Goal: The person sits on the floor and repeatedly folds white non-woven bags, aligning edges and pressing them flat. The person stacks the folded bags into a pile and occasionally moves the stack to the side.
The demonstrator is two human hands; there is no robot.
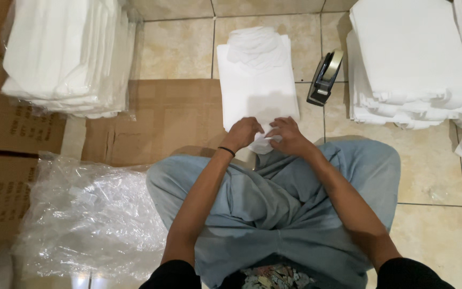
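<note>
A folded white garment [256,75] lies flat on the tiled floor in front of my crossed legs in light blue trousers. My left hand [243,132] and my right hand [287,135] both pinch its near edge, fingers curled into the white cloth. A black band sits on my left wrist. The garment's far end shows a bunched collar part.
A tape dispenser [325,76] stands just right of the garment. Stacks of folded white cloth lie at the right [410,64] and in plastic at the upper left [68,53]. Flattened cardboard [172,118] and crumpled clear plastic bags [89,214] are at the left.
</note>
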